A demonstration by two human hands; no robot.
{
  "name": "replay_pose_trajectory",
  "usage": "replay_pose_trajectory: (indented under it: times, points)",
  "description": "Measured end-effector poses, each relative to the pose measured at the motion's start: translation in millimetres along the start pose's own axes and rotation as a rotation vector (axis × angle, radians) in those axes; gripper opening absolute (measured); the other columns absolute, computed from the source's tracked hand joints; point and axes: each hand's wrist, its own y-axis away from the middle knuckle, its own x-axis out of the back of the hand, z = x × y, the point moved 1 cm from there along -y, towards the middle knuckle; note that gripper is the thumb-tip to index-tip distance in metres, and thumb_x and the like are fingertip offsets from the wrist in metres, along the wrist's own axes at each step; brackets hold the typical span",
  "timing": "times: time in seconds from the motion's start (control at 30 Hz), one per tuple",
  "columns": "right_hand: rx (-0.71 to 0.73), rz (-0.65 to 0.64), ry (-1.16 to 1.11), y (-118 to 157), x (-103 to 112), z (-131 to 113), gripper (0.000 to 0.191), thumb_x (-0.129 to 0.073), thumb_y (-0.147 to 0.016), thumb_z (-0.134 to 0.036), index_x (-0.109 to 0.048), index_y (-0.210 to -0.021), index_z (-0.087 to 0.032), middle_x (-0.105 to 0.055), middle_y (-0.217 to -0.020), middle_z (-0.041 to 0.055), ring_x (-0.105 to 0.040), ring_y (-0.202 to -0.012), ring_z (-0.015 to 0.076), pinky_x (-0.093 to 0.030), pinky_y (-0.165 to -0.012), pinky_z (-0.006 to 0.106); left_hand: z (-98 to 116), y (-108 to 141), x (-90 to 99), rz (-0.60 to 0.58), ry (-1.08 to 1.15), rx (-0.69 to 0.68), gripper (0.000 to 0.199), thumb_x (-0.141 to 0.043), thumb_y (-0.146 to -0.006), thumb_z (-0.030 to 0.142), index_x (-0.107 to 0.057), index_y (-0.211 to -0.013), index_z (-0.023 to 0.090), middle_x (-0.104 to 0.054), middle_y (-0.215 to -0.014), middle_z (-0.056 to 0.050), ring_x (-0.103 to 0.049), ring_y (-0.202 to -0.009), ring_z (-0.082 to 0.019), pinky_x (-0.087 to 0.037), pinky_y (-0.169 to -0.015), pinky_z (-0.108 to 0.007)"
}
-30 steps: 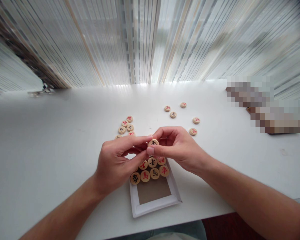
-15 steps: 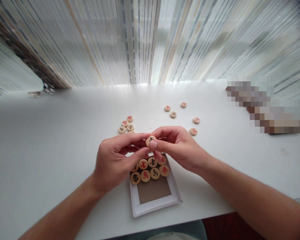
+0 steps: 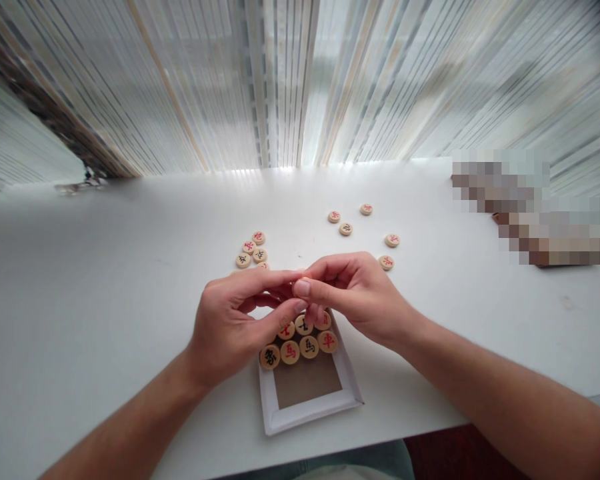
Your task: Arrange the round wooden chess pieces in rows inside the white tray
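Observation:
My left hand [image 3: 230, 327] and my right hand [image 3: 365, 293] meet fingertip to fingertip over the top part of a white box [image 3: 314, 415]. Both are closed around a round wooden chess piece, of which only a sliver of pale rim shows between the fingers. In the box lie rows of wooden pieces with red and black characters, among them a black one [image 3: 270, 357], a red one [image 3: 290, 352] and a red one at the right [image 3: 327, 341]. The box's near part shows its brown bottom. My left fingers hide some pieces.
Loose pieces lie beyond my hands: a cluster [image 3: 249, 247] behind my left hand and several others, such as a black-marked one [image 3: 346, 229], further right. Blurred brown objects [image 3: 540, 240] sit at the far right. Striped curtains hang behind the white table [image 3: 105, 267].
The piece between my fingertips has turned, so its black-marked face no longer shows. My hands have stayed almost in place; the right thumb has shifted slightly left.

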Motion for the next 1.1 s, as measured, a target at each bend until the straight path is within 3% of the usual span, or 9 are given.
replay_pose_trajectory:
  times: [0.23, 0.43, 0.57, 0.73, 0.97, 1.1]
  points:
    - [0.179, 0.029, 0.1, -1, 0, 5, 0.029, -0.096, -0.084, -0.038, -0.09, -0.105, -0.02, -0.083, -0.083, 0.0061, -0.076, -0.074, 0.0182, -0.067, -0.07, 0.031, -3, -4, 1.6, 0.122, 0.041, 0.103, 0.021, -0.09, -0.089, 0.014, -0.088, -0.109, 0.02, -0.087, -0.098, -0.004, -0.084, -0.079, -0.017, -0.074, -0.078, -0.026]
    - [0.454, 0.113, 0.373, 1, 2, 9, 0.018, -0.088, -0.093, -0.025, -0.089, -0.11, -0.023, -0.083, -0.097, 0.0075, -0.078, -0.08, 0.0189, -0.067, -0.073, 0.032, -4, -2, 2.3, 0.147, -0.068, -0.007, 0.021, -0.087, -0.09, 0.01, -0.089, -0.107, 0.022, -0.086, -0.099, -0.003, -0.081, -0.089, -0.016, -0.071, -0.084, -0.025]
    - [0.537, 0.161, 0.402, 2, 1, 10, 0.02, -0.087, -0.091, -0.016, -0.088, -0.11, -0.022, -0.085, -0.095, 0.0062, -0.08, -0.078, 0.0172, -0.068, -0.071, 0.028, -7, 0, 3.1, 0.161, -0.118, -0.06, 0.023, -0.087, -0.09, 0.009, -0.088, -0.109, 0.022, -0.085, -0.1, -0.003, -0.08, -0.089, -0.016, -0.069, -0.084, -0.025]
    - [0.439, 0.116, 0.203, -1, 1, 13, 0.023, -0.091, -0.087, -0.015, -0.088, -0.109, -0.023, -0.087, -0.093, 0.0044, -0.082, -0.074, 0.0151, -0.071, -0.069, 0.023, -9, 1, 3.6, 0.174, -0.121, -0.11, 0.028, -0.088, -0.088, 0.008, -0.089, -0.111, 0.024, -0.085, -0.101, -0.004, -0.079, -0.088, -0.016, -0.068, -0.082, -0.025]
    - [0.316, 0.062, 0.05, -3, 1, 8, 0.017, -0.095, -0.084, -0.017, -0.089, -0.1, -0.022, -0.085, -0.083, 0.0032, -0.081, -0.07, 0.0135, -0.069, -0.065, 0.019, -4, 1, 3.2, 0.189, -0.042, -0.049, 0.025, -0.089, -0.087, 0.009, -0.09, -0.106, 0.025, -0.085, -0.095, -0.001, -0.079, -0.083, -0.013, -0.068, -0.079, -0.021]
    - [0.27, 0.073, 0.029, -2, 1, 8, 0.027, -0.1, -0.077, -0.016, -0.089, -0.101, -0.022, -0.084, -0.085, 0.0035, -0.079, -0.07, 0.0131, -0.068, -0.063, 0.019, -1, -2, 1.9, 0.209, 0.011, 0.021, 0.019, -0.093, -0.085, 0.012, -0.09, -0.101, 0.022, -0.086, -0.091, -0.003, -0.081, -0.078, -0.014, -0.069, -0.076, -0.022]
